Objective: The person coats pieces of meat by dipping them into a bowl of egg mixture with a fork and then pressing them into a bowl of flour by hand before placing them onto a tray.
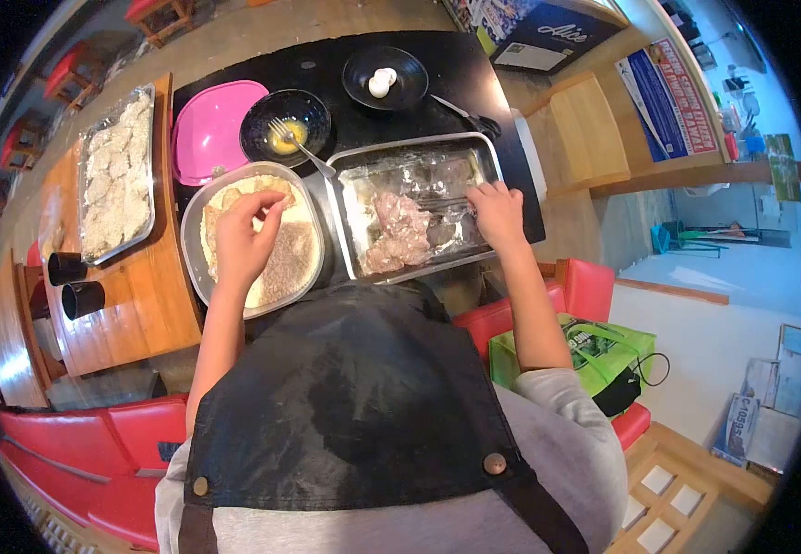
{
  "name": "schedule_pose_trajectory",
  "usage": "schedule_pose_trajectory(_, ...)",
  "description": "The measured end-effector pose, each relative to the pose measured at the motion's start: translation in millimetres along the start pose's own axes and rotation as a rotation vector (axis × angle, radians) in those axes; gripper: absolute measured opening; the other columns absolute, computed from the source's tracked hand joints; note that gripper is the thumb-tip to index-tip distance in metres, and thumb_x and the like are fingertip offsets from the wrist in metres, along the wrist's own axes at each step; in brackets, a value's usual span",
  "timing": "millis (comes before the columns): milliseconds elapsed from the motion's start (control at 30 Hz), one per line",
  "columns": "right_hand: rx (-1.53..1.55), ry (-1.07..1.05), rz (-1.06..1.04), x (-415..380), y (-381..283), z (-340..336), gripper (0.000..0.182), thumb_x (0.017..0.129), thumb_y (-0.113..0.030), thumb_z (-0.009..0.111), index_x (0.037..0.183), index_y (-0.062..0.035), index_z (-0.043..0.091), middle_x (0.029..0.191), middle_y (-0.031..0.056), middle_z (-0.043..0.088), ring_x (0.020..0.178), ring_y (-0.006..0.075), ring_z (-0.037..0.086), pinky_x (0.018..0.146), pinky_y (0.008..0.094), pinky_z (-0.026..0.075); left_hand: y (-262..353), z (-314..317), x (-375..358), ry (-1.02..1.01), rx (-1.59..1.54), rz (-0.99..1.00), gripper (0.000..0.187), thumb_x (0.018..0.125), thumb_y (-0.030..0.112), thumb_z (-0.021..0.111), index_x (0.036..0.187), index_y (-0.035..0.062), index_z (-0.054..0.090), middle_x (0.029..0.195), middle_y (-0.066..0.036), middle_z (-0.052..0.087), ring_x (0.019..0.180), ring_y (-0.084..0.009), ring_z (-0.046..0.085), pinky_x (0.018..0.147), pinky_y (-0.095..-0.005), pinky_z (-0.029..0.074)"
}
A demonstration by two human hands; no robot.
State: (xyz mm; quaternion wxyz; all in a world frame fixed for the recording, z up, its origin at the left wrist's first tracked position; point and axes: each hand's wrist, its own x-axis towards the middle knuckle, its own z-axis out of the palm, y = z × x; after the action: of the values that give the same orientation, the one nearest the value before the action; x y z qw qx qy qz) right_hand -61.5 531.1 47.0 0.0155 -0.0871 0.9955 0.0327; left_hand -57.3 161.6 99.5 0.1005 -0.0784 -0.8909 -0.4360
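Observation:
My left hand [248,235] hangs over a plastic tub [317,245] of pale crumbs [285,254], its thumb and fingers curled together in a pinch. A coated piece [225,198] lies in the crumbs beside that hand. Over the right side of a metal tray [363,275], my right hand [497,214] is closed, fingertips pointing down; thin dark streaks run from it toward the meat. What its fingers hold, I cannot tell. Raw meat [398,235] is heaped mid-tray, with wet liquid around it. A fork [301,143] rests in a black bowl [252,120] of beaten egg [288,138].
Behind stand a pink lid [211,125] and a black bowl [409,69] with white eggs [382,83]. A knife [456,108] lies at the back right. On the wooden table at left are a tray of breaded pieces [116,180] and two black cups [83,300].

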Motion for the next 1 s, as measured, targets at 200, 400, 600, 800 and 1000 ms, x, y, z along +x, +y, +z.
schedule_pose_trajectory(200, -0.002, 0.120, -0.552, 67.5, -9.8, -11.9, 0.018, 0.075, -0.015, 0.050, 0.087, -0.0189, 0.063, 0.088, -0.0019, 0.055, 0.096, 0.0179, 0.048, 0.076, 0.0345, 0.036, -7.6, -11.0, -27.6, 0.022, -0.082, -0.126, 0.012, 0.079, 0.009, 0.062, 0.088, 0.0024, 0.064, 0.076, -0.006, 0.063, 0.060, -0.0092, 0.053, 0.055, -0.0222, 0.042)
schedule_pose_trajectory(400, -0.247, -0.023, -0.975, 121.6, -55.4, -16.3, 0.013, 0.073, -0.019, 0.053, 0.077, -0.0246, 0.064, 0.084, -0.0051, 0.053, 0.092, 0.0135, 0.046, 0.075, 0.0319, 0.035, -12.4, -26.1, -42.0, 0.173, -0.100, -0.197, 0.012, 0.080, 0.009, 0.061, 0.091, 0.0025, 0.064, 0.076, -0.003, 0.061, 0.062, -0.0065, 0.051, 0.055, -0.0201, 0.041)
schedule_pose_trajectory(600, -0.369, -0.063, -1.120, 125.0, -71.9, -20.2, 0.011, 0.073, -0.019, 0.056, 0.067, -0.0209, 0.065, 0.078, -0.0079, 0.056, 0.093, 0.0121, 0.047, 0.075, 0.0310, 0.036, -34.4, -35.8, -79.7, 0.270, -0.152, -0.347, 0.013, 0.082, 0.010, 0.061, 0.092, 0.0027, 0.064, 0.074, 0.001, 0.058, 0.063, -0.0043, 0.049, 0.056, -0.0184, 0.040)
schedule_pose_trajectory(800, -0.344, -0.054, -1.094, 108.0, -59.9, -33.7, 0.006, 0.067, -0.019, 0.059, 0.063, -0.0219, 0.063, 0.079, -0.0081, 0.053, 0.089, 0.0117, 0.045, 0.074, 0.0310, 0.033, -34.8, -41.1, -83.9, 0.278, -0.132, -0.388, 0.014, 0.083, 0.011, 0.060, 0.093, 0.0021, 0.064, 0.070, 0.003, 0.056, 0.062, -0.0027, 0.047, 0.055, -0.0175, 0.038)
schedule_pose_trajectory(1000, -0.184, 0.109, -0.971, 82.0, -20.5, -63.6, 0.012, 0.060, -0.019, 0.063, 0.072, -0.0192, 0.061, 0.078, -0.0055, 0.048, 0.086, 0.0143, 0.044, 0.073, 0.0329, 0.033, -17.0, -42.2, -53.9, 0.259, -0.016, -0.314, 0.014, 0.083, 0.013, 0.060, 0.092, 0.0027, 0.064, 0.069, 0.001, 0.057, 0.061, -0.0045, 0.048, 0.055, -0.0190, 0.039)
